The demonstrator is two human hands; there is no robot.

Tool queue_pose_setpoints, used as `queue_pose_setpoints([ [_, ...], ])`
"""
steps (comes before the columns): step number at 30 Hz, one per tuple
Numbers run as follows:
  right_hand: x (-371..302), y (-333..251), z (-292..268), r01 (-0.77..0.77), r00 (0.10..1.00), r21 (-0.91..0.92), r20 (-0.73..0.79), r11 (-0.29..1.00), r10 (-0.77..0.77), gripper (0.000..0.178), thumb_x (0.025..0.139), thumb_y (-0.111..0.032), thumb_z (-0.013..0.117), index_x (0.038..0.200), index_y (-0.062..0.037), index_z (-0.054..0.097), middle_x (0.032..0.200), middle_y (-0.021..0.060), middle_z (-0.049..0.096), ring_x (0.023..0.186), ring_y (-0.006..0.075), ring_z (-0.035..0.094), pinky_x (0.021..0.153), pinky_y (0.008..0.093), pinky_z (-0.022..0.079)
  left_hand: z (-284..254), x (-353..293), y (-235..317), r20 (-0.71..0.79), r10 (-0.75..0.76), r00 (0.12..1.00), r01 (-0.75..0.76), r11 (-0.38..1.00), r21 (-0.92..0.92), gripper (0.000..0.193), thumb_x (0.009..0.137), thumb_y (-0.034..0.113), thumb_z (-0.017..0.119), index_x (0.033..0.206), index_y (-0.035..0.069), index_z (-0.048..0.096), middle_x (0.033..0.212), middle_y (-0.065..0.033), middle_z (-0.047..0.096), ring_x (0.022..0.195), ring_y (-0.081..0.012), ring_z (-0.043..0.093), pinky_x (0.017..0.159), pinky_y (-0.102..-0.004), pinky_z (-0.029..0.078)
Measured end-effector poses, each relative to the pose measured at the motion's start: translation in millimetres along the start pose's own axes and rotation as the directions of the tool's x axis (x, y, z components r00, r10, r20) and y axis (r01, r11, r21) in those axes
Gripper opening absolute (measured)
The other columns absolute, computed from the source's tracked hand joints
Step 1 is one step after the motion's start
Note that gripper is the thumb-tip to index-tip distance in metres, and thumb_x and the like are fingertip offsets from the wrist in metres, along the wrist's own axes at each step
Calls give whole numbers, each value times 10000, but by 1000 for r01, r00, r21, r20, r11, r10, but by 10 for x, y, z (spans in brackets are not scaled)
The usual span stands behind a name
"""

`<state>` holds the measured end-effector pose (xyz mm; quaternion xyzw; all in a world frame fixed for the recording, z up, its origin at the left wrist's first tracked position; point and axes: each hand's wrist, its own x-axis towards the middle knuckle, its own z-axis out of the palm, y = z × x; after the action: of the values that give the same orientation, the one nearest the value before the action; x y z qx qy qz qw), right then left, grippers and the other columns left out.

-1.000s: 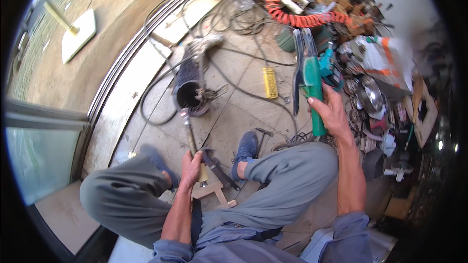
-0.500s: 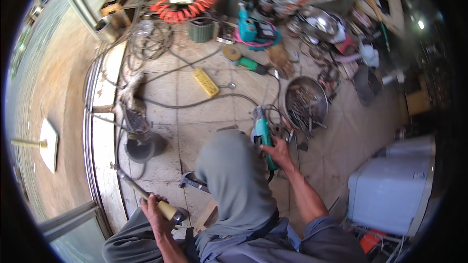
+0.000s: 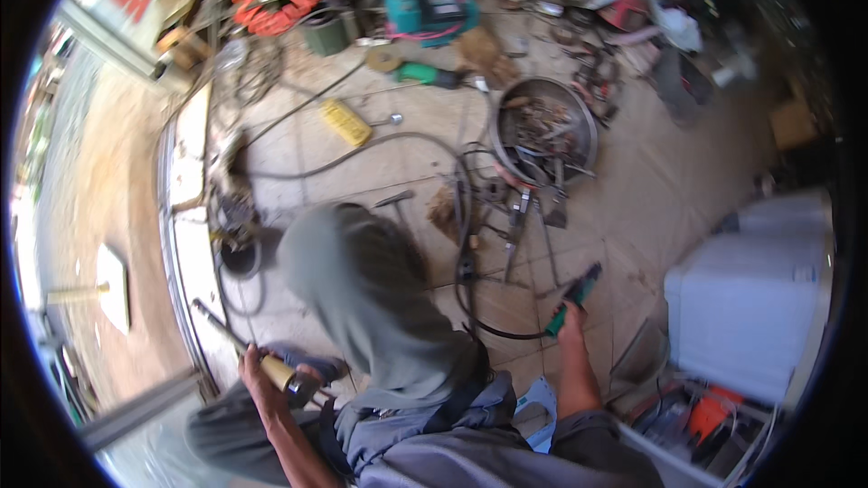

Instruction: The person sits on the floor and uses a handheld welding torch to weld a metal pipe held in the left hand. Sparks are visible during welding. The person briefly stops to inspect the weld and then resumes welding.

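My left hand (image 3: 259, 380) is closed around a long tool-like piece with a tan cylinder (image 3: 277, 370) and a thin metal rod (image 3: 215, 323) pointing up and left. What kind of part it is, I cannot make out. Out to the right, my right hand (image 3: 570, 320) grips a green corded angle grinder (image 3: 579, 295), its dark head tilted up and right; whether a disc is fitted does not show. The grinder's black cable (image 3: 506, 332) loops toward the floor's middle. Grey hood cloth (image 3: 371, 289) between my arms hides part of the floor.
A metal bowl (image 3: 592, 140) of small scrap stands ahead, with hand tools beside it. A hammer (image 3: 395, 199), yellow power strip (image 3: 345, 122) and second green grinder (image 3: 425, 75) lie on the tiles. A dark bucket (image 3: 242, 258) is left; a pale blue-grey box (image 3: 737, 307) stands right.
My right hand has swung the grinder right and back, away from the middle of the floor. The left hand still holds the tan cylinder piece. The whole view has shifted and turned.
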<state>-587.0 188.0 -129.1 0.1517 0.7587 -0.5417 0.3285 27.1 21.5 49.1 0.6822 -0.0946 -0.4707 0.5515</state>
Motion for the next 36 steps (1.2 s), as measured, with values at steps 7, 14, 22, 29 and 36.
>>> queue_pose_setpoints([
  [7, 641, 661, -667, -252, 968, 137, 27, 958, 250, 246, 961, -356, 585, 965, -113, 543, 780, 77, 591, 680, 234, 595, 585, 404, 494, 174, -326, 207, -49, -78, 996, 80, 996, 50, 224, 957, 219, 606, 1006, 41, 479, 815, -134, 574, 650, -250, 611, 482, -399, 540],
  [14, 377, 848, -681, -362, 917, -356, 32, 862, 398, 298, 973, -383, 574, 1058, -102, 522, 845, 92, 619, 740, 270, 620, 681, 470, 531, -48, -180, -207, 72, -12, 997, 18, 996, -88, 244, 955, 106, 601, 1165, 10, 523, 838, -80, 613, 741, -174, 648, 635, -336, 589],
  [22, -894, -645, 964, 441, 880, -708, 463, 551, -108, 184, 910, -146, 629, 951, 33, 620, 826, 119, 664, 641, 197, 608, 566, 327, 501, 143, -230, -181, 125, -103, 987, 137, 943, -304, 417, 1008, 192, 557, 1382, 52, 439, 885, -79, 598, 745, -201, 650, 627, -360, 590],
  [29, -1565, -2132, 2569, 879, 440, -123, 577, 460, -688, 169, 967, -150, 647, 951, 18, 652, 802, 23, 633, 746, 86, 562, 681, 273, 465, 103, -141, -270, 127, -94, 987, 143, 874, -464, 438, 1011, 199, 570, 1415, 73, 456, 903, -69, 597, 825, -202, 636, 706, -353, 586],
  [36, -1399, -1435, 3003, 946, 297, -200, 851, 255, -434, 166, 961, -147, 612, 929, 6, 667, 819, 89, 670, 747, 206, 614, 725, 319, 494, 106, -112, -100, 215, 26, 976, 89, 857, -508, 545, 1008, 192, 579, 1510, 194, 369, 954, -55, 595, 899, -207, 635, 765, -400, 588],
])
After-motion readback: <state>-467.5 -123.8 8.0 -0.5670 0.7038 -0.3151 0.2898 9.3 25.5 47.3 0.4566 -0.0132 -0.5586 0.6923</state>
